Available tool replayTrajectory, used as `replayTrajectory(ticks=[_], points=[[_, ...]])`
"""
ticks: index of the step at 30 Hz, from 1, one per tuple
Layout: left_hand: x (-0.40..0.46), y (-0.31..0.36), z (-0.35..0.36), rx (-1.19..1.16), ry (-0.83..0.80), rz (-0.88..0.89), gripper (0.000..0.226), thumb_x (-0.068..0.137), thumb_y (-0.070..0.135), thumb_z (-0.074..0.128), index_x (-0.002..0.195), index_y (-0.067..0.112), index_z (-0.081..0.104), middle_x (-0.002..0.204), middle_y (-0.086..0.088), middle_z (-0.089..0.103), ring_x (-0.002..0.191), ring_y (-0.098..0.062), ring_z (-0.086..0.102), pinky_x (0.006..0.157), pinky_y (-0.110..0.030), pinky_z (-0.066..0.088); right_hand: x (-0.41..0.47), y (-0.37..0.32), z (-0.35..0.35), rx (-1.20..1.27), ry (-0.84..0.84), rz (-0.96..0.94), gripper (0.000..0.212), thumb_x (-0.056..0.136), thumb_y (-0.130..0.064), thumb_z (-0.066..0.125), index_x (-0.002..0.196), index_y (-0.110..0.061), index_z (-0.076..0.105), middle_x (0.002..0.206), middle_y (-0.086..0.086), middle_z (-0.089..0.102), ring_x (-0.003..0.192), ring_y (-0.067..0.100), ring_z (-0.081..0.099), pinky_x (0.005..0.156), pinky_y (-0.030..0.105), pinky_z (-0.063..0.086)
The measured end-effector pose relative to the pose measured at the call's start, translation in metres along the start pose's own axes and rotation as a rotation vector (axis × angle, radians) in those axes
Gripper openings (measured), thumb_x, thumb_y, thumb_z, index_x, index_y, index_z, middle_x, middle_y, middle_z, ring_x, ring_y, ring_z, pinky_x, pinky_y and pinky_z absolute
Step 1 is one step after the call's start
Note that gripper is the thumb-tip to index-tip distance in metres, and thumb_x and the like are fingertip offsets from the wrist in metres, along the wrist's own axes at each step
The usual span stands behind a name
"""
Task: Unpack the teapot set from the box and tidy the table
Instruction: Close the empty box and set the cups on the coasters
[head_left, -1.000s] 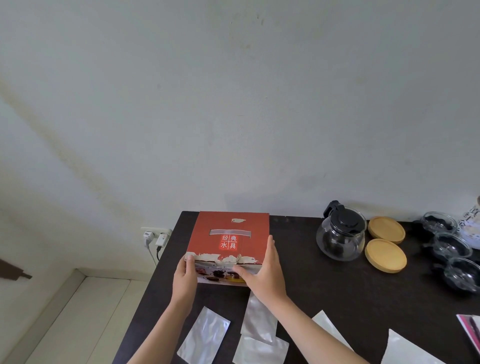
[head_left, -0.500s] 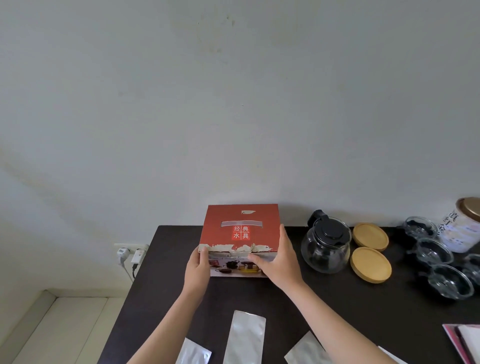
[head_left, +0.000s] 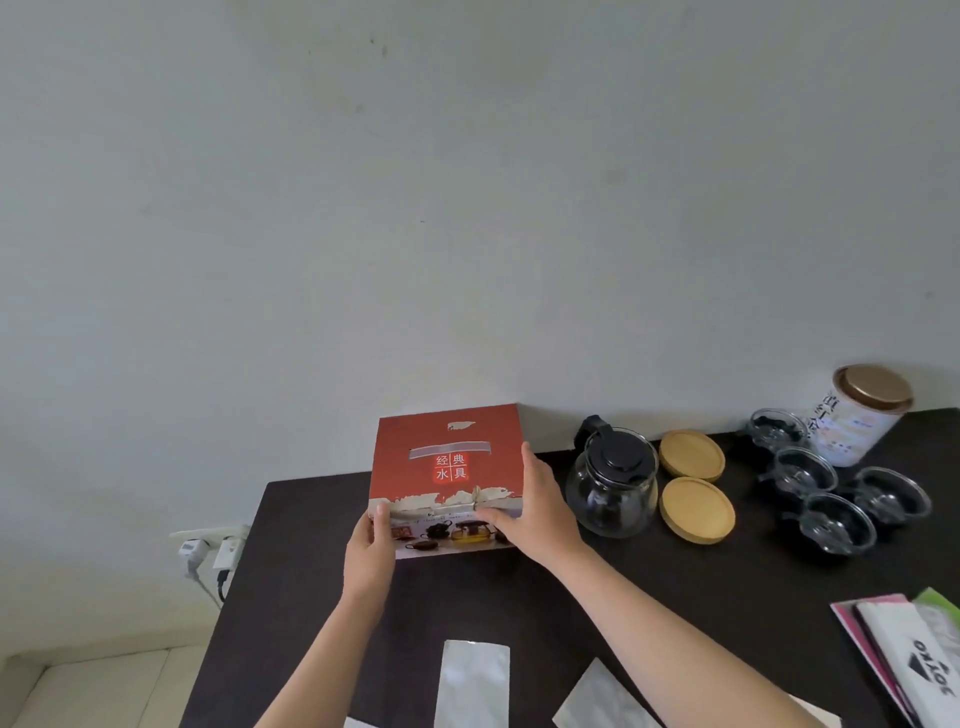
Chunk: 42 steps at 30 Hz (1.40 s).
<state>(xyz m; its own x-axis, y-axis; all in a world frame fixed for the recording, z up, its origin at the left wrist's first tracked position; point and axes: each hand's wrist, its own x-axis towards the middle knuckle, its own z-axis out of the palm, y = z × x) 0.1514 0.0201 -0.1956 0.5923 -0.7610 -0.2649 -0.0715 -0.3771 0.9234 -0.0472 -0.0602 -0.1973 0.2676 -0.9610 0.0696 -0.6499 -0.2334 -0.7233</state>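
A red cardboard box (head_left: 448, 457) with torn tape along its front edge stands closed on the dark table (head_left: 649, 597) near the back left corner. My left hand (head_left: 370, 551) grips its front left corner. My right hand (head_left: 535, 509) holds its right side, thumb across the front edge. To the right of the box stand a glass teapot (head_left: 612, 493) with a black lid, two round wooden coasters (head_left: 697, 510), and several small glass cups (head_left: 836, 522).
A white tin with a copper lid (head_left: 857, 415) stands at the back right by the wall. Silver foil pouches (head_left: 472, 683) lie at the table's near edge. Pink and white packets (head_left: 914, 660) lie at the right. Plugs (head_left: 208, 553) sit in a wall socket left of the table.
The box has shifted back toward the wall and to the right with both hands on it. The view has swung right, bringing the tin and more cups into sight.
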Motion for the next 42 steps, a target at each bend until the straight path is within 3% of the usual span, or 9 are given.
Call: replayTrajectory(ticks=[2, 5, 8, 13, 18, 23, 27, 33, 42], points=[[-0.008, -0.003, 0.006, -0.042, 0.045, -0.126, 0.068, 0.091, 0.058, 0.039, 0.142, 0.012, 0.038, 0.141, -0.010, 0.048, 0.129, -0.029, 0.046, 0.106, -0.044, 0.038, -0.010, -0.006, -0.002, -0.050, 0.014, 0.027, 0.111, 0.077, -0.056, 0.070, 0.153, -0.020, -0.003, 0.155, 0.008, 0.018, 0.140, 0.023, 0.031, 0.103, 0.037, 0.045], [-0.034, -0.012, 0.019, -0.029, 0.066, -0.193, 0.075, 0.089, 0.059, 0.045, 0.144, 0.009, 0.032, 0.145, -0.013, 0.042, 0.132, -0.032, 0.042, 0.108, -0.047, 0.036, -0.035, -0.003, -0.006, -0.054, 0.024, 0.027, 0.107, 0.082, -0.048, 0.069, 0.154, -0.018, -0.004, 0.156, 0.005, 0.019, 0.142, 0.020, 0.027, 0.104, 0.035, 0.045], [-0.061, -0.023, 0.038, 0.099, -0.012, -0.142, 0.072, 0.087, 0.054, 0.054, 0.141, 0.010, 0.037, 0.139, -0.012, 0.049, 0.126, -0.031, 0.049, 0.103, -0.047, 0.043, -0.068, 0.014, -0.017, -0.112, 0.019, -0.018, 0.082, 0.088, -0.041, 0.063, 0.152, -0.016, 0.018, 0.150, 0.001, 0.030, 0.138, 0.016, 0.034, 0.100, 0.029, 0.045], [-0.095, -0.034, 0.087, 0.318, -0.211, -0.046, 0.081, 0.084, 0.056, 0.057, 0.144, 0.008, 0.031, 0.145, -0.012, 0.040, 0.133, -0.028, 0.040, 0.108, -0.044, 0.038, -0.105, 0.073, -0.052, -0.160, 0.037, 0.050, 0.054, 0.091, -0.033, 0.060, 0.139, -0.014, 0.044, 0.138, -0.001, 0.043, 0.131, 0.015, 0.041, 0.097, 0.022, 0.043], [-0.105, -0.033, 0.145, 0.679, -0.283, 0.106, 0.089, 0.084, 0.064, 0.050, 0.149, 0.010, 0.021, 0.158, -0.012, 0.015, 0.145, -0.029, 0.013, 0.117, -0.044, 0.018, -0.092, 0.128, -0.095, -0.189, 0.117, 0.200, 0.056, 0.088, -0.033, 0.064, 0.138, -0.014, 0.044, 0.134, 0.003, 0.045, 0.127, 0.019, 0.043, 0.093, 0.029, 0.048], [-0.108, -0.039, 0.189, 0.990, -0.177, 0.123, 0.109, 0.076, 0.081, 0.031, 0.151, 0.008, 0.002, 0.158, -0.015, -0.010, 0.146, -0.031, -0.008, 0.115, -0.053, 0.005, -0.062, 0.170, -0.122, -0.256, 0.102, 0.260, 0.073, 0.081, -0.041, 0.071, 0.141, -0.012, 0.040, 0.142, 0.011, 0.041, 0.131, 0.030, 0.036, 0.107, 0.042, 0.038], [-0.109, -0.053, 0.208, 1.063, -0.053, 0.149, 0.121, 0.066, 0.088, 0.002, 0.148, 0.000, 0.020, 0.156, -0.023, 0.010, 0.145, -0.038, 0.009, 0.110, -0.060, 0.016, -0.035, 0.185, -0.123, -0.298, -0.013, 0.076, 0.080, 0.079, -0.052, 0.068, 0.142, -0.013, 0.039, 0.148, 0.009, 0.038, 0.139, 0.027, 0.029, 0.115, 0.041, 0.023], [-0.103, -0.065, 0.213, 1.117, -0.031, 0.165, 0.109, 0.073, 0.080, 0.025, 0.145, -0.002, 0.028, 0.154, -0.024, 0.019, 0.143, -0.039, 0.017, 0.107, -0.061, 0.021, -0.016, 0.182, -0.105, -0.294, -0.052, -0.015, 0.088, 0.072, -0.065, 0.067, 0.139, -0.012, 0.044, 0.146, 0.005, 0.043, 0.143, 0.028, 0.025, 0.113, 0.060, 0.015], [-0.102, -0.070, 0.214, 1.122, 0.004, 0.187, 0.109, 0.073, 0.080, 0.026, 0.146, -0.001, 0.026, 0.155, -0.023, 0.017, 0.144, -0.038, 0.014, 0.109, -0.061, 0.019, -0.011, 0.165, -0.084, -0.302, -0.103, -0.072, 0.088, 0.074, -0.064, 0.066, 0.141, -0.013, 0.041, 0.142, 0.004, 0.049, 0.142, 0.031, 0.027, 0.108, 0.068, 0.015]])
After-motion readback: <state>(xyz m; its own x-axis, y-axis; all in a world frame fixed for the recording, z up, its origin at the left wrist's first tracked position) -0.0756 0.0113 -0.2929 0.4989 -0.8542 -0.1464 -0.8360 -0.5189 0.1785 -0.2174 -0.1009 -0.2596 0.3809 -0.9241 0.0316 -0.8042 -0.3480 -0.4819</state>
